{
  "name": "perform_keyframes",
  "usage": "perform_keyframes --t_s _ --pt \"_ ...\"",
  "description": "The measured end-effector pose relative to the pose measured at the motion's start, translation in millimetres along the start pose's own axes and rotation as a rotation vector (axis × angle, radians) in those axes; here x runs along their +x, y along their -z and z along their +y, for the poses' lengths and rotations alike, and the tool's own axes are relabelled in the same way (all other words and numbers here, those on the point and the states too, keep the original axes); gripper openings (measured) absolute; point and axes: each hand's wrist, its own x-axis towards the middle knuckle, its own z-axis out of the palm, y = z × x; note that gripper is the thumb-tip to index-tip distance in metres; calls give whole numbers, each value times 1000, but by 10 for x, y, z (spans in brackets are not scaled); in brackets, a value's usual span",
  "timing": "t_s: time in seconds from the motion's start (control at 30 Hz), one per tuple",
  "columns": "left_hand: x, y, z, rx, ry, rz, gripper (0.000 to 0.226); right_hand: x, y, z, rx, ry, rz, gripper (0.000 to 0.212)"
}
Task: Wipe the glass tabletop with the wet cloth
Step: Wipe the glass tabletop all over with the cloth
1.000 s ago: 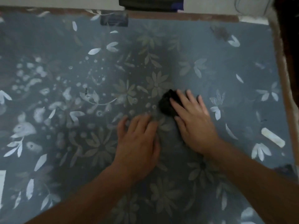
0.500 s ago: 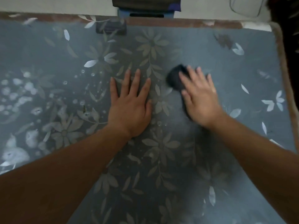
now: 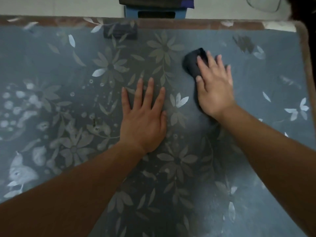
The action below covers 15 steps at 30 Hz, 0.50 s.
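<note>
The glass tabletop (image 3: 256,86) fills the view, blue-grey with a pale flower and leaf pattern. A dark wet cloth (image 3: 192,63) lies on it right of centre, towards the far edge. My right hand (image 3: 214,86) lies flat on the cloth with straight fingers and presses it to the glass; most of the cloth is hidden under the palm. My left hand (image 3: 143,117) rests flat on the glass at the centre, fingers spread, holding nothing. The two hands are a palm's width apart.
A brown rim (image 3: 213,24) bounds the far edge and curves down the right side (image 3: 307,69). Beyond the far edge stands a blue object (image 3: 155,13) under something dark. A dark rectangle (image 3: 119,32) shows near the far edge.
My right hand has slid the cloth away from me and to the right, towards the far edge. My left hand has moved forward too and now lies flat with its fingers spread.
</note>
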Motion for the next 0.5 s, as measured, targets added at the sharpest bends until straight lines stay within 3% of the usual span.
perform_keyframes --t_s 0.2,0.4,0.5 --pt "-9 25 19 -3 -6 -16 63 -922 -79 30 -109 275 -106 53" --pt "-3 -4 3 -8 -7 10 62 492 50 -19 -20 -84 31 55" --pt "-11 6 11 -13 -9 6 63 183 -23 -107 -14 68 2 55"
